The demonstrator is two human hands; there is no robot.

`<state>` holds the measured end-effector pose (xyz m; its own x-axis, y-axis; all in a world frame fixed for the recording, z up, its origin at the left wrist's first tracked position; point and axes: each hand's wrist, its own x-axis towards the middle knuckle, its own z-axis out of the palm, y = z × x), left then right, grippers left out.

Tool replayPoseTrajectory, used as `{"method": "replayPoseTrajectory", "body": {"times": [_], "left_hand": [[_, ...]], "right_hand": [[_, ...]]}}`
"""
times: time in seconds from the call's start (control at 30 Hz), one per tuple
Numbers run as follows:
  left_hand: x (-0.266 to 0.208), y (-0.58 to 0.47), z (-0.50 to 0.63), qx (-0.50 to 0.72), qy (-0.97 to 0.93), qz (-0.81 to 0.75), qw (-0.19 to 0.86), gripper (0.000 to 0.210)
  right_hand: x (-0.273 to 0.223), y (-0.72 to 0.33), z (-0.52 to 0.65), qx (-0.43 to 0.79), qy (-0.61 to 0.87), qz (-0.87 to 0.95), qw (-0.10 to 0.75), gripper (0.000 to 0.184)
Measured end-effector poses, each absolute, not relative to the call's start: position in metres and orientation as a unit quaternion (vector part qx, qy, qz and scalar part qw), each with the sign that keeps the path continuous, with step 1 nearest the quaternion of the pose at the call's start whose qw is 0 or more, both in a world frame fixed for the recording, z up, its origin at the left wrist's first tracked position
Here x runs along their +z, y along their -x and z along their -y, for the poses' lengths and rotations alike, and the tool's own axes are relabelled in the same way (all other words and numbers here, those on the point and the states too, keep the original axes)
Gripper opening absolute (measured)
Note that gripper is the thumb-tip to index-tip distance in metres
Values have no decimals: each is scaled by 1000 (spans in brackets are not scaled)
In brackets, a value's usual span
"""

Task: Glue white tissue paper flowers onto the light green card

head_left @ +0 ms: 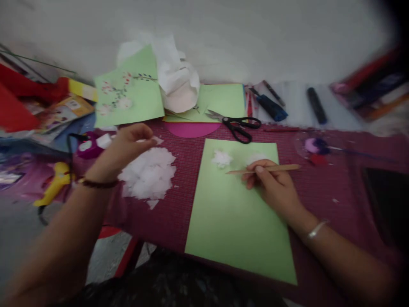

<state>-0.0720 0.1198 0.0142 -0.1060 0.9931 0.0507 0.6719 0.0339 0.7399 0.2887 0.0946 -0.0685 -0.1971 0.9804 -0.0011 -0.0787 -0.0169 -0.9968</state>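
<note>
My left hand (132, 138) is closed in a pinch on a small piece of white paper (158, 140). It hovers over a pile of white paper pieces (150, 172). Between the thumb and fingers of my right hand (271, 181) lies a thin wooden stick (292, 167), its pointed end to the left. That hand rests over a light green sheet (236, 230). Near the sheet's top, a white paper flower (222, 158) sits at the left. A second white tuft (255, 158) shows partly behind my right fingers. The picture is somewhat blurred.
Black-handled scissors (238, 123) lie beyond the sheet. Behind the pile leans a green card with painted flowers (131, 91), beside crumpled white paper (179, 79). A yellow glue gun (59, 181) is at far left. At right stands a clear paint dish (315, 147) with a brush.
</note>
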Motion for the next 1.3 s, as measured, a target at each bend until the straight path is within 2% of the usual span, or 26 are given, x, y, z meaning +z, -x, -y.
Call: {"method": "replayPoseTrajectory", "body": {"times": [0.17,0.3,0.47,0.63,0.87,1.1,1.3], "left_hand": [[32,27,-108,349,-615,-618,343,38],[21,-19,-117,313,-662,-553,397,13],[-10,-47,-141,272,-687,-493,460,17],[-28,-39,-151,281,-727,-467,417,13],[-34,-38,-147,144,-763,-453,438,15],[-49,-59,-140,226,-724,-517,397,17],[-55,-63,-142,256,-707,-510,417,15]], "right_hand": [[-64,-286,-95,560,431,537,461,17],[-62,-281,-95,556,440,551,440,17],[-68,-275,-100,561,434,548,443,18],[-71,-273,-107,545,449,547,448,21],[-67,-272,-109,533,476,541,443,20],[-63,-279,-100,526,459,518,494,15],[-59,-280,-95,523,445,543,483,10]]}}
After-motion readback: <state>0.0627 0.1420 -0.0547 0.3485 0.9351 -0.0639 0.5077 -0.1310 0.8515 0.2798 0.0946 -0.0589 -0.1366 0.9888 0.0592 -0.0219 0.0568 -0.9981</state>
